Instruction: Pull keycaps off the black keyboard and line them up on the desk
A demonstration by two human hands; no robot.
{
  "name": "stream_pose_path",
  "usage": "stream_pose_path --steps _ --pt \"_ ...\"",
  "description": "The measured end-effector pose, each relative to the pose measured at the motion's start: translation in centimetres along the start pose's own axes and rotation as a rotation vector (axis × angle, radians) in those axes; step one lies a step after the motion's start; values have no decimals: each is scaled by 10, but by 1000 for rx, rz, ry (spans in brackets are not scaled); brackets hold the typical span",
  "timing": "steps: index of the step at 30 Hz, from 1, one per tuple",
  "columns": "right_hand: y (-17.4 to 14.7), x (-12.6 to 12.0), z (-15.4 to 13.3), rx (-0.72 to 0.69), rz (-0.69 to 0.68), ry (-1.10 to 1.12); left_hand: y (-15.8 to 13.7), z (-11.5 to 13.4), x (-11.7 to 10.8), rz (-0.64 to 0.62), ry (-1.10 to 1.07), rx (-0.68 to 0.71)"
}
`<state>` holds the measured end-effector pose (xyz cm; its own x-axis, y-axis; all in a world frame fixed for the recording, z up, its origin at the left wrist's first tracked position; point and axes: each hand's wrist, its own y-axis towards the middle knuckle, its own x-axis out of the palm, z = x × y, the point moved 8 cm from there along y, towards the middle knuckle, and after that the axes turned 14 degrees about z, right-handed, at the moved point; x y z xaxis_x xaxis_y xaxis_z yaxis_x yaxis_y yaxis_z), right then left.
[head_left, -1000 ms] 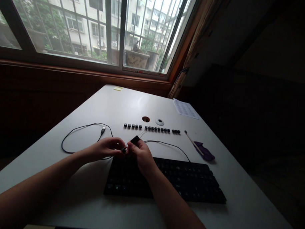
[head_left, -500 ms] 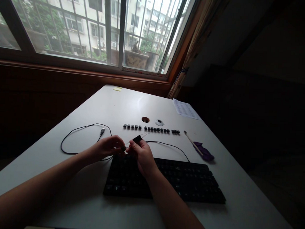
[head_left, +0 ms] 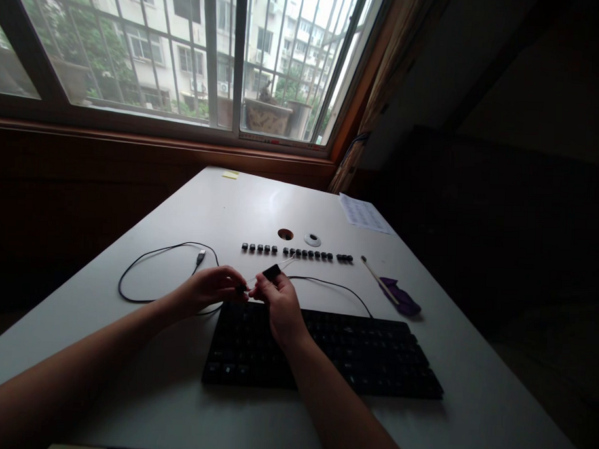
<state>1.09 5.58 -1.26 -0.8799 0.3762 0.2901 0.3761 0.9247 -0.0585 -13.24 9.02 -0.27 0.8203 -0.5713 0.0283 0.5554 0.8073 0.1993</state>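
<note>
My right hand (head_left: 280, 302) is closed around a wire keycap puller, its black handle (head_left: 271, 272) showing above the fingers. Thin wire loops stick out from both ends of the handle. My left hand (head_left: 213, 288) pinches a small black keycap (head_left: 241, 288) by the puller's left wires; the fingers partly cover it. Both hands hover over the upper left part of a black keyboard (head_left: 373, 351) lying flat on the white table (head_left: 140, 402). Behind the hands runs a row of loose black keycaps (head_left: 308, 253), set in groups.
A black cable with a USB plug (head_left: 201, 257) loops at the left. To the right, a thin brush (head_left: 376, 276) rests on a purple cloth (head_left: 405, 300). Farther back are a round table hole (head_left: 286, 234), its white cover (head_left: 313, 240), papers (head_left: 363, 213) and a yellow note (head_left: 230, 174).
The puller's handle has tilted and shifted slightly right. My left fingers have closed further over the keycap, so less of it shows. The keyboard and the row of keycaps stay put.
</note>
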Motion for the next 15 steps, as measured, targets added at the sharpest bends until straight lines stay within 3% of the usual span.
stream_pose_path --steps 6,15 --pt "4 -7 -2 -71 72 -74 3 2 -1 35 21 57" --pt "2 -10 -2 -106 105 -163 7 -4 -23 231 55 -72"
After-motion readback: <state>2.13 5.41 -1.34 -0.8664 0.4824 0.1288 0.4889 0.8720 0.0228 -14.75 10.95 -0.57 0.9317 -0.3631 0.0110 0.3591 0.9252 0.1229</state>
